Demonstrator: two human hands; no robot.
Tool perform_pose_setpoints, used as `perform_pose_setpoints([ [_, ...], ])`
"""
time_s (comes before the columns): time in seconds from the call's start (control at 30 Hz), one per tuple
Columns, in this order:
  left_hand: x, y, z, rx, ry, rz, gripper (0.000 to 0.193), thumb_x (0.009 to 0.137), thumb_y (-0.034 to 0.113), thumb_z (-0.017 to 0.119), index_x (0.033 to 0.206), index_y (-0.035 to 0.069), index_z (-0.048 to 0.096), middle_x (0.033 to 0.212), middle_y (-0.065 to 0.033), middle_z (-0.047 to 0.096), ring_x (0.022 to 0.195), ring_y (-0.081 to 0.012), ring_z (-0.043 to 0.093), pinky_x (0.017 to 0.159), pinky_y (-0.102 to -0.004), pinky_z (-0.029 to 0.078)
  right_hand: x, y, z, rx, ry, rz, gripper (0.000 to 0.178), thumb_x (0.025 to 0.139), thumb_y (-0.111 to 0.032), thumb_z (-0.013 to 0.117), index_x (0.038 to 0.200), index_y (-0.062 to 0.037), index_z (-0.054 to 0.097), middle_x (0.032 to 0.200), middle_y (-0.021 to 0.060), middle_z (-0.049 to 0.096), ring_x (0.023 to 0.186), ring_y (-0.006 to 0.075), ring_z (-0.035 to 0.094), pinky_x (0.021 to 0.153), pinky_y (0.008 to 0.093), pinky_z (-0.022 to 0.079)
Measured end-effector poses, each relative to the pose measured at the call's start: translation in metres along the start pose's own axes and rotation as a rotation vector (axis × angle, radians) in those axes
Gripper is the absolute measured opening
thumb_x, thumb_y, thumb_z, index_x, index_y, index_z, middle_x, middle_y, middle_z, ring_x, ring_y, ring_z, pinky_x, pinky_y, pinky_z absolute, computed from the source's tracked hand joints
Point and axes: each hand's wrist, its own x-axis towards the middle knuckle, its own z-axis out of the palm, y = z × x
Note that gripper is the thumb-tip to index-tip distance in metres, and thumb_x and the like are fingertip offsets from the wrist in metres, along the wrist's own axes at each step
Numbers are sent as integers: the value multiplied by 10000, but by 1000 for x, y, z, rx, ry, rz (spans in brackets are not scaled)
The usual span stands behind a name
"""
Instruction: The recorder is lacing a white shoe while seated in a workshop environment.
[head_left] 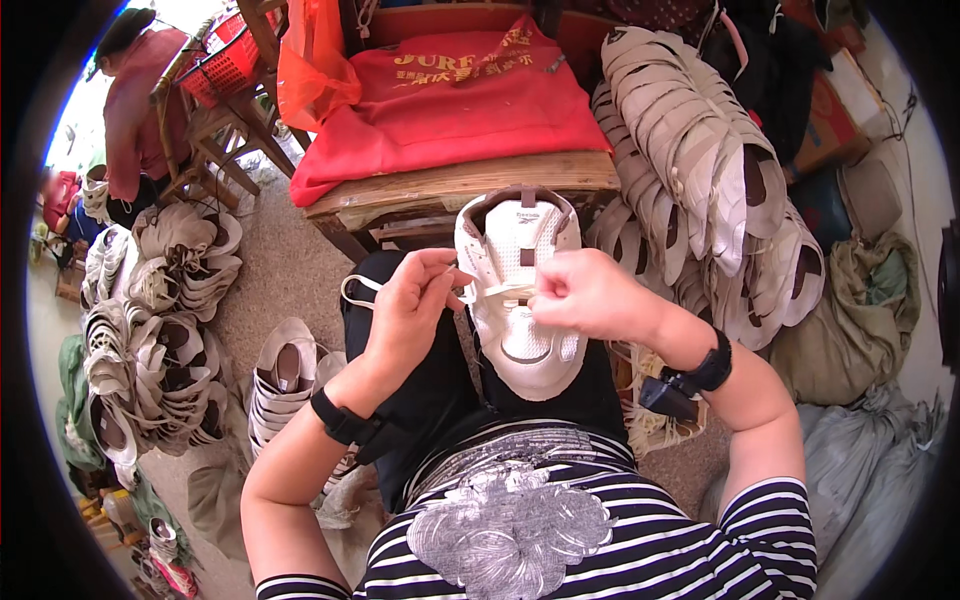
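Observation:
A white shoe upper [525, 375] rests across my lap with its toe toward me and its opening pointing away. A pale shoelace [361, 290] runs over the shoe's tongue, and one loose end loops out to the left above my knee. My left hand [412, 295], at the shoe's left edge, pinches the lace between thumb and fingers. On the opposite side, my right hand [590, 295] is curled closed on the lace near the lower eyelets. Its fingertips are partly hidden behind the knuckles.
Ahead stands a wooden bench [460, 185] covered by a red cloth [450, 120]. Nested shoe uppers [690, 130] are piled at the right; more uppers [165, 330] lie at the left. Bundled laces [655, 420] sit beside my right knee. Another person [145, 100] is at the far left.

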Motion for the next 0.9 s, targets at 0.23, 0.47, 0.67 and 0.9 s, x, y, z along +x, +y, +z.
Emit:
perform_pose_setpoints([
  [0.23, 1, 0, -7, -68, -4, -192, 158, 1038, 118, 467, 1142, 43, 561, 918, -58, 705, 654, -67, 610, 624, -194, 462, -10, 17, 12, 263, 452, 61, 111, 956, -138, 565, 949, -29, 587, 781, 117, 614, 749, 271, 633, 702, 365, 500],
  [0.47, 1, 1, 14, -115, -64, -223, 75, 997, 54, 530, 1057, 10, 533, 847, -64, 678, 613, -76, 588, 566, -210, 480, -24, 19, 18, 564, 452, 167, 216, 1009, -62, 476, 1215, -5, 446, 835, 97, 655, 762, 187, 640, 733, 335, 510],
  [0.67, 9, 3, 19, 197, -26, -109, 114, 924, 82, 654, 892, -22, 621, 779, -35, 650, 657, -73, 569, 589, -237, 474, -34, 28, 16, 653, 376, 248, 144, 996, -72, 513, 1114, 6, 543, 847, 103, 663, 748, 171, 630, 699, 316, 509],
  [0.9, 19, 16, 15, 407, -27, -98, 118, 867, 80, 669, 858, -26, 619, 739, -70, 640, 658, -136, 602, 599, -290, 493, -38, 28, 14, 479, 382, 250, 178, 939, -172, 629, 961, 5, 641, 833, 140, 658, 732, 230, 640, 673, 339, 496],
])
